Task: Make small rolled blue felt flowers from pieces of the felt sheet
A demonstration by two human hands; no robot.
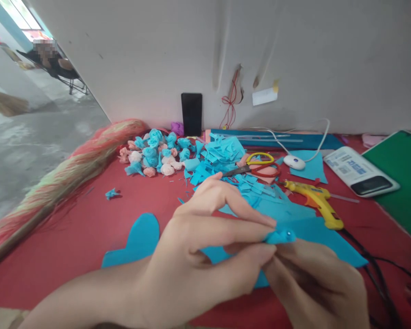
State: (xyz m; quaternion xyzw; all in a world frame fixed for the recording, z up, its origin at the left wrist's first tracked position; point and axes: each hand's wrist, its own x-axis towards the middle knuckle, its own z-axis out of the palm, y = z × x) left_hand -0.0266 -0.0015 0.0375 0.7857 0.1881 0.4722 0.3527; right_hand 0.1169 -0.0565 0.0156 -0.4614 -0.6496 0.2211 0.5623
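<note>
A small light-blue rolled flower piece (pixel 280 236) is pinched where my two hands meet. My left hand (pixel 205 242) holds its left end between thumb and fingertips. Curled close against the lower right of the piece is my right hand (pixel 322 278), thumb and finger closed on it; part of that grip is hidden. Under and behind the hands lie flat blue sheets (pixel 332 240) and a rounded blue cut-out (pixel 143 233). Beyond them, scissors (pixel 256 167) with yellow and red handles rest on blue scraps (pixel 222 153).
Blue, pink and white flowers (pixel 150 153) are heaped at the back left. A yellow glue gun (pixel 315 201) with a black cord lies right, near a white device (pixel 361 171). A black phone (pixel 192 114) leans on the wall. Far left, a person (pixel 56 61) sits.
</note>
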